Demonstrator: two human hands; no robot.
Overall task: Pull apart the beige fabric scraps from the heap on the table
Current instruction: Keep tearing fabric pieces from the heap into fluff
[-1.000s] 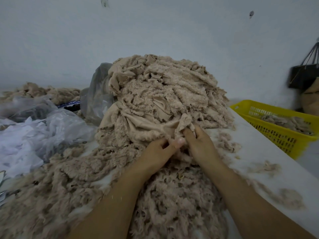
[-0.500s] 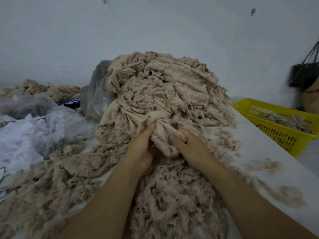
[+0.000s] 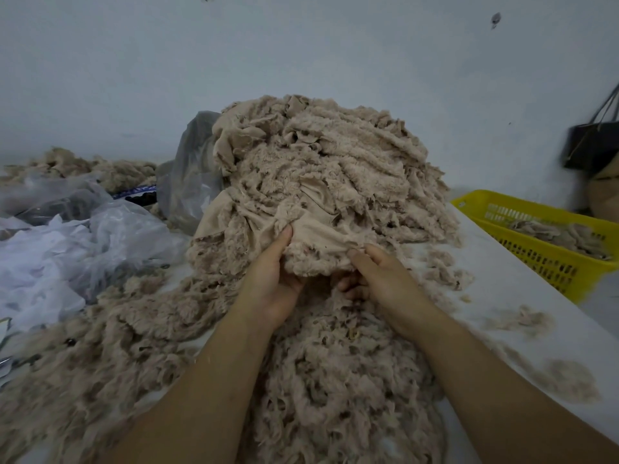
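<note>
A tall heap of beige fabric scraps (image 3: 321, 169) rises at the middle of the white table (image 3: 522, 296). At its near foot, a fluffy beige scrap (image 3: 315, 249) sticks out toward me. My left hand (image 3: 271, 283) grips that scrap from the left, thumb pressed up into the cloth. My right hand (image 3: 382, 279) holds its right side, thumb on top and fingers curled underneath. Loose beige scraps (image 3: 335, 380) lie spread in front of the heap, between and under my forearms.
Crumpled clear and white plastic bags (image 3: 83, 242) lie at the left, with a grey bag (image 3: 187, 182) behind the heap. A yellow basket (image 3: 542, 249) with some scraps stands at the right edge. A dark bag (image 3: 593, 145) hangs on the wall. Small fluff tufts (image 3: 516, 319) dot the table.
Both hands have taken hold of the scrap at the heap's foot and spread apart, left hand going left, right hand going right, drawing the scrap out toward me.
</note>
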